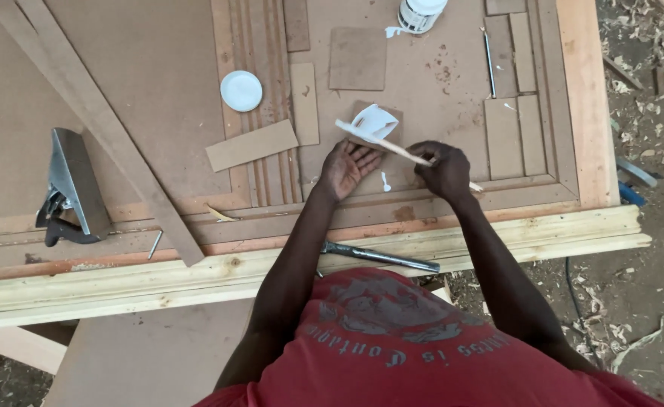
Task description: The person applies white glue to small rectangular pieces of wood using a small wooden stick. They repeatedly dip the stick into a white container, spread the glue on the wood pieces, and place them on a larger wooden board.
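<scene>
Brown fibreboard panelling with routed grooves covers the table [121,60], framed by pale timber, with wood shavings on the ground beyond. At the centre, the right hand [445,169] has its grip pinched shut on a thin wooden stick [400,151], whose far end, smeared white, lies at about ten o'clock over a small board piece [392,113] coated with white glue. The left hand [347,167] rests flat, fingers spread, just at eight o'clock of that piece, steadying it as far as the view tells. White drips [385,182] dot the panel between the hands. Further out, at twelve o'clock stands a glue jar [421,13]; at ten o'clock a white lid [241,90]; at nine o'clock, well apart, a hand plane [72,188]. At six o'clock a metal chisel [381,257] lies along the timber edge.
</scene>
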